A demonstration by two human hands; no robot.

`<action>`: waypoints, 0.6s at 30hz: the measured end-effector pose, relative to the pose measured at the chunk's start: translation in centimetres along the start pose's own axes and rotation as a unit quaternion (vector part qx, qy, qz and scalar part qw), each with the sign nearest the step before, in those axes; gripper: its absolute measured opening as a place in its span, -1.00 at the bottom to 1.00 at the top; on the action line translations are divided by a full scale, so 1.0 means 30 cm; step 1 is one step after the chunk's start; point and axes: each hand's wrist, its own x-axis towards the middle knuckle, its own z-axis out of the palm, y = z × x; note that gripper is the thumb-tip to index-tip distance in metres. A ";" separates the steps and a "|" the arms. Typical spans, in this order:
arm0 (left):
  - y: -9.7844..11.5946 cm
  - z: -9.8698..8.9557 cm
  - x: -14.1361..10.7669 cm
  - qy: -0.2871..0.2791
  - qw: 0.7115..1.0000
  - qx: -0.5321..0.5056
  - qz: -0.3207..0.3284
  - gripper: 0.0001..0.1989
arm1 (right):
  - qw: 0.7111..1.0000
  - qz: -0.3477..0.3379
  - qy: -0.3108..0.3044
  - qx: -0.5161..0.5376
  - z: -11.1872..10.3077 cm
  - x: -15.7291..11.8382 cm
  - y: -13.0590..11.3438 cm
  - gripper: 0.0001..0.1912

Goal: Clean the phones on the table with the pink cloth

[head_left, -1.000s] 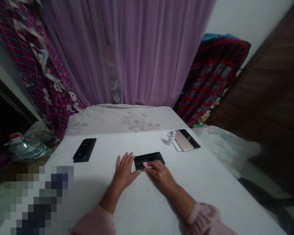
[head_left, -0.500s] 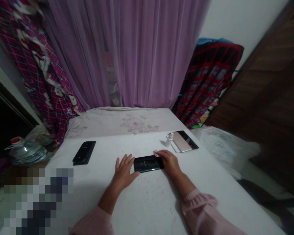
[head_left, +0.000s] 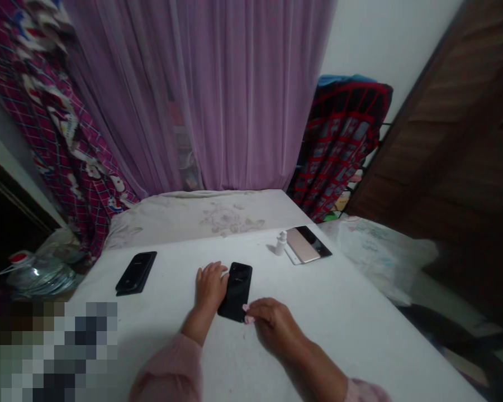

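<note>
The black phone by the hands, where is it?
In the head view, the black phone lies on the white tabletop between the hands, the left hand against its left edge, the right hand pinching a pink cloth at its near corner.

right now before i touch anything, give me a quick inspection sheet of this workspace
surface: white table top, faint specks
job's things: black smartphone lying flat at an angle; small pink cloth at its lower corner
clutter: black phone; white bottle; rose-gold phone on a black device
hands: left hand against the smartphone's left edge; right hand pinching the cloth
cables: nothing seen
surroundings: purple curtain; patterned cloth; brown wood panel
</note>
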 end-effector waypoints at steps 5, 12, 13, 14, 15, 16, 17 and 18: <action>0.052 0.012 -0.102 -0.045 0.999 0.016 -0.002 -0.48 | 0.990 0.081 0.114 -0.024 0.002 0.019 0.070 -0.66; 0.073 0.023 -0.194 -0.122 0.992 0.041 0.016 -0.15 | 0.989 0.081 0.085 -0.088 0.081 0.099 0.085 -0.76; 0.075 0.019 -0.192 -0.128 0.991 0.040 0.017 -0.15 | 0.987 0.090 0.084 -0.101 0.086 0.120 0.086 -0.75; 0.076 0.014 -0.189 -0.133 0.990 0.039 0.017 -0.15 | 0.985 0.102 0.084 -0.113 0.087 0.142 0.091 -0.74; 0.077 0.010 -0.186 -0.136 0.990 0.038 0.018 -0.15 | 0.982 0.115 0.083 -0.123 0.084 0.166 0.097 -0.75; 0.077 0.007 -0.183 -0.138 0.990 0.036 0.017 -0.15 | 0.979 0.129 0.083 -0.135 0.079 0.191 0.106 -0.75; 0.077 0.005 -0.182 -0.139 0.990 0.033 0.017 -0.15 | 0.975 0.142 0.080 -0.148 0.072 0.215 0.115 -0.77; 0.077 0.003 -0.181 -0.139 0.990 0.030 0.018 -0.15 | 0.972 0.155 0.077 -0.161 0.065 0.237 0.124 -0.78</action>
